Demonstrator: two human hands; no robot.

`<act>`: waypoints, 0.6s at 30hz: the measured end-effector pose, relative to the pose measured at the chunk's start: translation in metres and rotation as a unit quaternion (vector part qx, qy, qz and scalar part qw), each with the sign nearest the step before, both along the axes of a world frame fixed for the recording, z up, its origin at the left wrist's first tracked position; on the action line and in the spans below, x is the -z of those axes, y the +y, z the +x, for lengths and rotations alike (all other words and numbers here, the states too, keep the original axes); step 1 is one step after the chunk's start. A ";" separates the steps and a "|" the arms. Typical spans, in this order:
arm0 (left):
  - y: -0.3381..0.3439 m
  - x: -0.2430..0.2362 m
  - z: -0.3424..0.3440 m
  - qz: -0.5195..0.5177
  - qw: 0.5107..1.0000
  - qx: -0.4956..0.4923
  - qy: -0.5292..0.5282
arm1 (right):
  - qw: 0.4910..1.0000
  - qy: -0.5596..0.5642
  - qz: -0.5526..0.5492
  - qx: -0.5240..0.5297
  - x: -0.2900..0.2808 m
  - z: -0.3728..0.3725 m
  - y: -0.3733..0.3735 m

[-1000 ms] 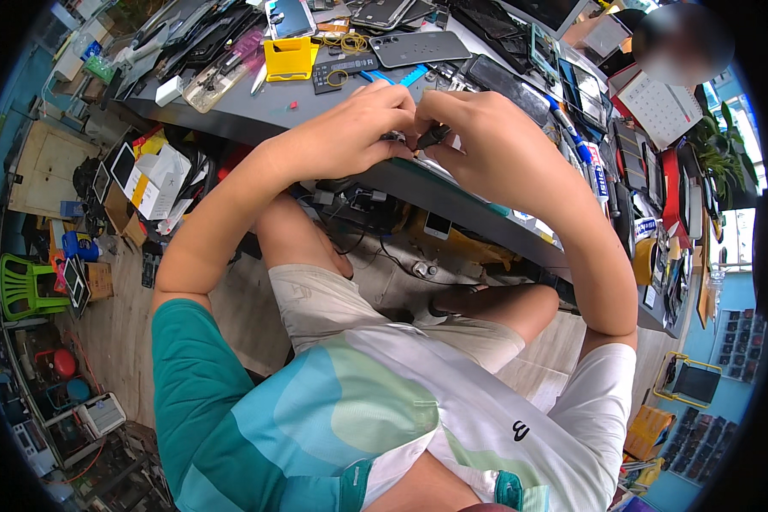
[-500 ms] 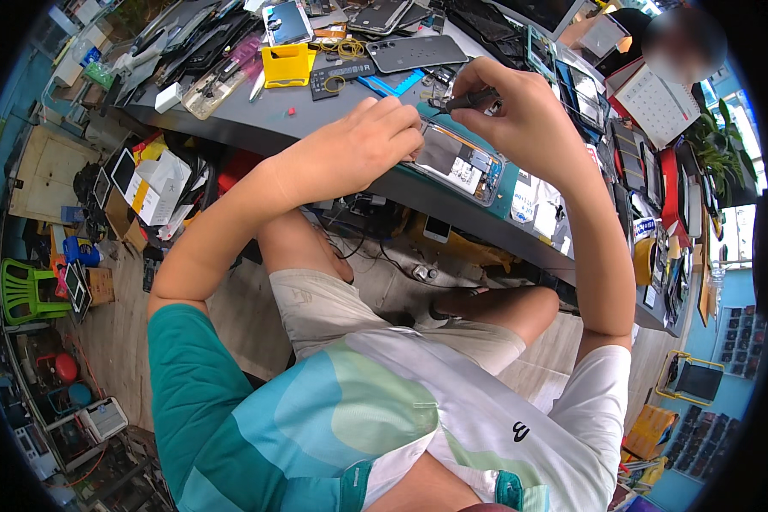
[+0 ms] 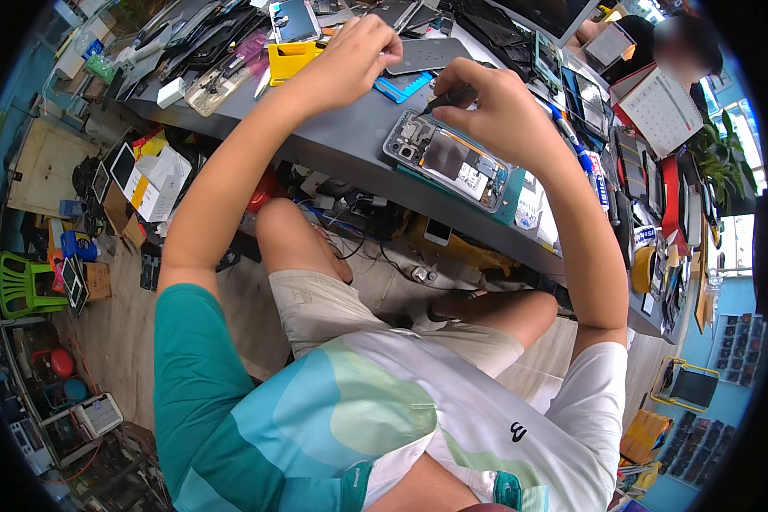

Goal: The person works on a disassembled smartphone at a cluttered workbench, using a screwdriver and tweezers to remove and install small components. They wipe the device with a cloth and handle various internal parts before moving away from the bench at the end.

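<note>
Pinching, right hand [image 3: 491,107]: one slim dark tool [image 3: 454,100], gripped between thumb and fingers, its tip angled toward the phone's far edge; contact there cannot be told. Left hand [image 3: 360,55]: raised clear of the phone, above the desk between the yellow holder [image 3: 292,63] and the grey phone panel [image 3: 427,56], fingers curled, thumb and forefinger close; whether anything small sits between them cannot be told.

Handling notes, by judgement: tool best held steep, tip seated squarely before any pressure; light force advisable, well away from the dark flat part and the thin strips; left fingertips on the near rim would probably stop the frame from sliding.

Item: opened phone [image 3: 448,162], one, lying flat and slantwise on a green mat [image 3: 511,194] at the desk's near edge. Back removed, pale metallic rim, camera rings at the left end, grey plates beside them, dark block at centre, white label, orange strip along the far side, circuitry at right.
</note>
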State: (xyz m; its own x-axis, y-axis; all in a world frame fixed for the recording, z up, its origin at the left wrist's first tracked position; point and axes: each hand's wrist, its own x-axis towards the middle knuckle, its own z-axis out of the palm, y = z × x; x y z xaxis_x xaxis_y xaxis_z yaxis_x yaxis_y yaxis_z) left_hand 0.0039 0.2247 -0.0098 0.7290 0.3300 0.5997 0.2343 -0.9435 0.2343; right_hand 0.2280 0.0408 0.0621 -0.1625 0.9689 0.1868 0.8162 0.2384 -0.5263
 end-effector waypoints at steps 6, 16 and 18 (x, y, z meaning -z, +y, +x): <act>0.034 0.009 0.046 -0.009 1.000 -0.018 0.008 | 1.000 -0.019 0.009 -0.020 -0.007 -0.004 -0.004; 0.052 0.021 0.068 -0.002 0.998 -0.027 0.051 | 0.997 0.006 0.057 -0.043 -0.002 -0.003 0.000; 0.052 0.020 0.068 -0.009 0.998 -0.027 0.060 | 0.997 0.007 0.057 -0.044 0.000 -0.002 0.000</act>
State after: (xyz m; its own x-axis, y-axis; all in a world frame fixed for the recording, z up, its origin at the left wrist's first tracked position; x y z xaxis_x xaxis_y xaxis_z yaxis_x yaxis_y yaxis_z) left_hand 0.0720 0.2763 -0.0303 0.7760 0.3797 0.5037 0.3112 -0.9250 0.2179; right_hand 0.2262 0.0408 0.0624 -0.2424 0.9234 0.2976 0.7820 0.3675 -0.5034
